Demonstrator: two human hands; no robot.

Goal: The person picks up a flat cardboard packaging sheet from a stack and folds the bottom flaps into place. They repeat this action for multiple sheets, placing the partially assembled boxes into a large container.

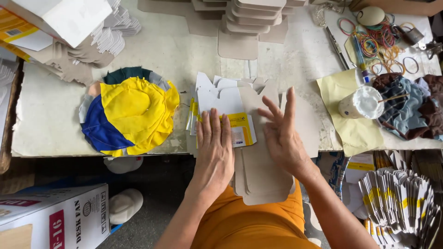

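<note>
My left hand (215,146) lies flat, fingers together, pressing on a white and yellow flat carton blank (235,121) at the table's front edge. My right hand (281,133) hovers just to its right with fingers spread, over a stack of grey cardboard blanks (260,177) that overhangs the table edge toward my lap. More white blanks (217,87) fan out behind the pressed one. Neither hand grips anything.
A yellow and blue cloth pile (127,115) sits left. A white glue pot (362,102) with a stick stands on yellow paper at right, beside rags (408,106) and rubber bands (378,46). Cardboard stacks (251,18) line the back. Folded cartons (401,198) and a box (50,216) lie below.
</note>
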